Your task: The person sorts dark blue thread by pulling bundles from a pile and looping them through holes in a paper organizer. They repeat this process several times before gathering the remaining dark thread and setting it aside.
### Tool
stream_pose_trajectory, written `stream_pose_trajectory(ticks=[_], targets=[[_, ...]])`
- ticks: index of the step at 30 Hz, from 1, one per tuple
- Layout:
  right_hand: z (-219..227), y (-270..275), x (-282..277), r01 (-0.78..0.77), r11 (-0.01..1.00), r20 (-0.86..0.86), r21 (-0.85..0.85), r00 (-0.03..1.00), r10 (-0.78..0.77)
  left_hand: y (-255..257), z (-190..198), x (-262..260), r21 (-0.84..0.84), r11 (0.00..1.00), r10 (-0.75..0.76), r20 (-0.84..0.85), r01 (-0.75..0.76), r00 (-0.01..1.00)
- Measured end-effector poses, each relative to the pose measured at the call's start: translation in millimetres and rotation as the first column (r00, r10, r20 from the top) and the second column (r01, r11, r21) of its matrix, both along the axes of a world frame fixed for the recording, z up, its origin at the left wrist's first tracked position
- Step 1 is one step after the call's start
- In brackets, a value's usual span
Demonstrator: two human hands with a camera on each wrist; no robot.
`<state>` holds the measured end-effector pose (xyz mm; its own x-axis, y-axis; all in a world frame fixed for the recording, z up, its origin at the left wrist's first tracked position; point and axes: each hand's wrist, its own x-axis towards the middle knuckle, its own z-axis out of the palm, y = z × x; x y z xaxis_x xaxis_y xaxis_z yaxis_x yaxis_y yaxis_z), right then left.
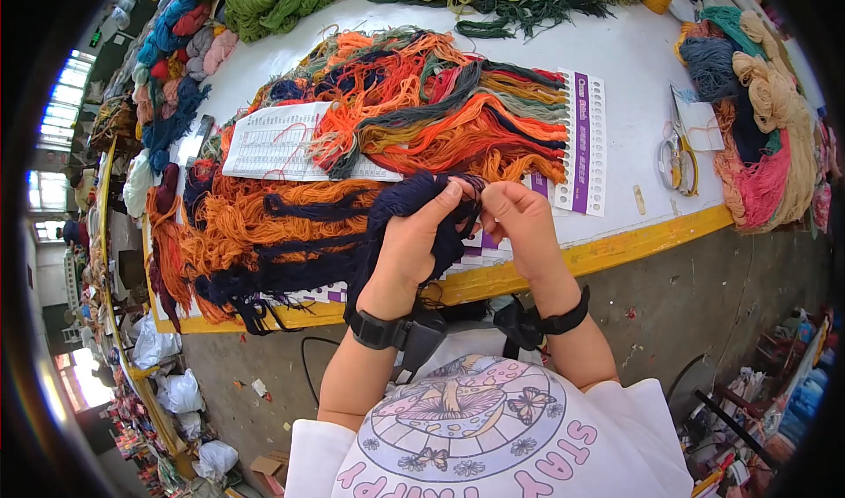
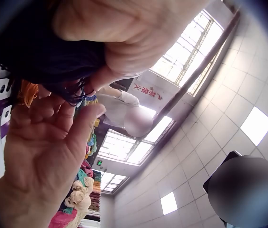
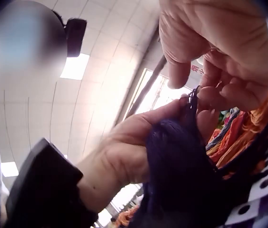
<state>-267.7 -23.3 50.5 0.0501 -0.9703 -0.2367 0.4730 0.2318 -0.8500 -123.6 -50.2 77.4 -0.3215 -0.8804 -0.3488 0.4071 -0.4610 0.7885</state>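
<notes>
Left hand (image 1: 414,243) grips navy yarn hank (image 1: 400,212) above table (image 1: 616,58) front edge. Right hand (image 1: 519,221) pinches hank's top strands, just right of left hand. Hank's length trails down-left toward orange yarn (image 1: 238,225).

two hands at work: left hand (image 1: 412,250), right hand (image 1: 521,225), one dark navy skein (image 1: 407,206) between them. two black wrist straps (image 1: 380,329). one printed sheet (image 1: 280,142), one purple hole card (image 1: 584,141), one pair of scissors (image 1: 678,159).
</notes>
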Motion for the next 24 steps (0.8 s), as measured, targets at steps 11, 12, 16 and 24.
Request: stream_pose_trajectory(ticks=[11,12,16,24], targets=[[-15.4,17.1,-112.8,0.284,0.959,0.818,0.022,0.546,-0.181,-23.2,13.8,89.2,0.296,0.939,0.342,-0.772,-0.173,0.536],[-9.4,31.1,-149.2,0.337,0.940,0.943,0.049,0.294,-0.155,-27.4,18.4,123.2,0.255,0.913,0.398,-0.724,-0.317,0.564],[-31.6,140.3,-369.6,0.796,0.605,0.465,0.021,0.528,-0.711,-22.4,-28.2,340.4,-0.277,0.551,0.803,-0.078,-0.787,0.590],[-17.8,232.6,-510.2,0.972,-0.063,-0.359,-0.228,-0.144,-0.922,-24.4,40.8,284.6,-0.297,0.756,0.496,-0.322,-0.584,0.806]])
